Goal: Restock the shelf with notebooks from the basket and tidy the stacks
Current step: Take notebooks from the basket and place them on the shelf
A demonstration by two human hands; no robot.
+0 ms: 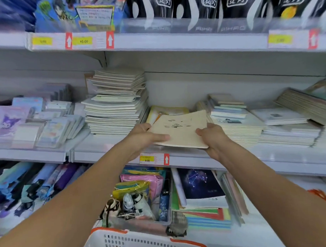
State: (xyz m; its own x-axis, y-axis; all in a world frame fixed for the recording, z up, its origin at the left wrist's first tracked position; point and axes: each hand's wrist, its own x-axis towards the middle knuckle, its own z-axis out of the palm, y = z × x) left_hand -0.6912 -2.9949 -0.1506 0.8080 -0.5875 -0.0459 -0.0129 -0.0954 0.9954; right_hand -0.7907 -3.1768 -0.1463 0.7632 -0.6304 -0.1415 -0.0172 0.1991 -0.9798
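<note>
A cream notebook (180, 130) with small dark drawings on its cover is held flat over the front of the middle shelf (105, 151). My left hand (145, 135) grips its left edge, thumb on top. Its right edge is gripped by my right hand (211, 137). Under and behind it lies a yellow-covered notebook (168, 110) in the gap between two stacks. A tall uneven notebook stack (115, 103) stands to the left, a lower stack (236, 124) to the right. The white basket (143, 242) with an orange rim sits at the bottom edge of the view.
A price tag (154, 158) hangs on the shelf edge below the hands. The lower shelf holds a clear bin of pouches (137, 194), dark constellation notebooks (202, 185) and folded umbrellas (32, 185). Packaged notepads (29, 118) fill the left; more notebook piles (291, 124) lie right.
</note>
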